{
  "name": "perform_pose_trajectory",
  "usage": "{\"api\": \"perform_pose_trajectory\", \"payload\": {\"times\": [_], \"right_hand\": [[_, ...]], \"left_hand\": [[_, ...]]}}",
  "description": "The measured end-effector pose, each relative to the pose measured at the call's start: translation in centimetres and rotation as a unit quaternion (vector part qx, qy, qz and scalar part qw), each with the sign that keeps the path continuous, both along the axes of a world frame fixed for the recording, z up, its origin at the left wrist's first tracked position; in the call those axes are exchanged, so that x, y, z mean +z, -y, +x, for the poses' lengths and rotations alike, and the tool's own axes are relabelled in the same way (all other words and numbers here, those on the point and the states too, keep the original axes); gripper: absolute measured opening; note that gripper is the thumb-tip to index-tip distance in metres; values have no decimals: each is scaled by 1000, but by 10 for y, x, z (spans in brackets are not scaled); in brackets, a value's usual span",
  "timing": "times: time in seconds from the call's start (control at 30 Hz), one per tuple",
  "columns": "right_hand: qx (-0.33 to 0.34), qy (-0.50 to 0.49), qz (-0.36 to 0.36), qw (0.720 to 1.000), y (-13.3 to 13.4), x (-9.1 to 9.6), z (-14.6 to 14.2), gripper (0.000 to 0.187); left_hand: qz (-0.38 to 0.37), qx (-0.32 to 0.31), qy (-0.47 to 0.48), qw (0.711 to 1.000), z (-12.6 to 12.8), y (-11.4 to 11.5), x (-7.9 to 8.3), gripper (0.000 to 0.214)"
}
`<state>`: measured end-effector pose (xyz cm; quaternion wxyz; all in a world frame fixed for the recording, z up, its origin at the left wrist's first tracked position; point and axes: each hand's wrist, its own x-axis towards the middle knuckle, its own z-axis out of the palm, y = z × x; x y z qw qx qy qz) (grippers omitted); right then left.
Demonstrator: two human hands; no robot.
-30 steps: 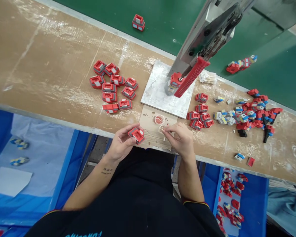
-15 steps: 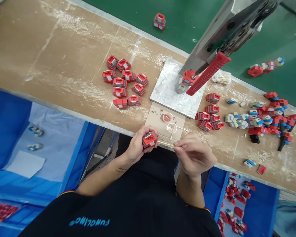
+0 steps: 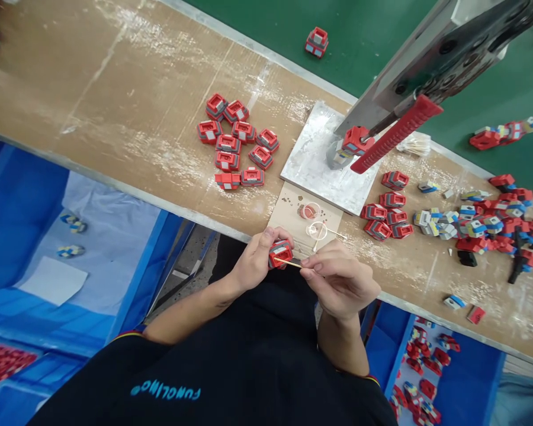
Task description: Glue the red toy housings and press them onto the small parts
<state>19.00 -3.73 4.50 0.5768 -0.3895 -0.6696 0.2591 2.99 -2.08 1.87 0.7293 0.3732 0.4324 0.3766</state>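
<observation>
My left hand (image 3: pixel 255 260) is closed around a red and grey plastic toy part (image 3: pixel 280 253), its hollow side facing up. Pinched between the thumb and fingers of my right hand (image 3: pixel 340 278) is a thin wooden stick (image 3: pixel 288 262), whose tip reaches the hollow of that part. Just beyond my hands lies a piece of cardboard (image 3: pixel 288 219) with dark spots. On it sit a small round cup (image 3: pixel 310 211) with something red inside, a clear ring-shaped lid (image 3: pixel 316 231) and a cotton swab (image 3: pixel 337 235).
A press with a red handle (image 3: pixel 397 135) rises from a metal plate (image 3: pixel 308 139). Similar red parts (image 3: pixel 227 144) are grouped left of it, and more (image 3: pixel 393 200) to the right. Mixed toy pieces (image 3: pixel 493 222) pile up at far right. Blue bins (image 3: pixel 128 284) stand below the bench edge.
My right hand has moved left, bringing the stick's tip to the toy part. My left hand has tilted the part slightly. The whole view has shifted a little.
</observation>
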Motion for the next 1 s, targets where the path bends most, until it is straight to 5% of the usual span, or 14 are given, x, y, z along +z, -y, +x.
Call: {"api": "perform_pose_trajectory", "payload": {"times": [0.2, 0.4, 0.5, 0.63, 0.87, 1.0], "right_hand": [[5, 14, 5, 1000, 2, 1, 7, 15], [-136, 112, -4, 984, -12, -7, 49, 15], [-116, 244, -23, 963, -24, -18, 59, 13], [-76, 289, -10, 954, -30, -27, 57, 13], [-116, 113, -20, 987, -14, -4, 55, 13], [-77, 4, 11, 997, -4, 6, 35, 15]], "left_hand": [[20, 16, -22, 999, -3, -1, -1, 76], [33, 22, -25, 999, -10, -3, -5, 74], [41, 33, -33, 998, -11, -5, -6, 73], [38, 26, -34, 998, -13, -5, -7, 73], [12, 3, -49, 999, -21, -8, -16, 68], [24, -22, -34, 999, -14, -11, -14, 70]]}}
